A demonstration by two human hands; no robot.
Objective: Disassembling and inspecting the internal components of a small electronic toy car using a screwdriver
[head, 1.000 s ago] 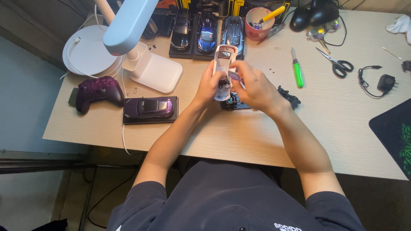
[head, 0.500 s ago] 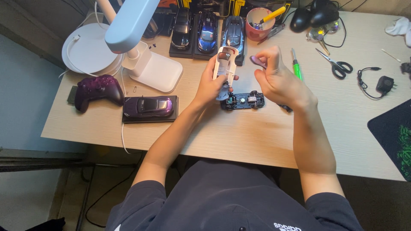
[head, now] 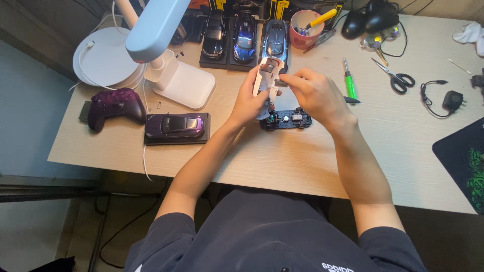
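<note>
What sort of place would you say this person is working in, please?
Probably a home hobby desk for model cars: a wooden desk with model cars on display bases, a small car chassis, a green screwdriver, scissors and a white desk lamp.

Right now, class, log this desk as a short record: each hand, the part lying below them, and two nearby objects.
Left hand: holds a white model car shell, raised off the desk
Right hand: fingertips at the shell's upper edge
Below hands: black car chassis, flat on the wooden desk
Left of it: purple model car on a dark base
Right of it: green screwdriver
</note>
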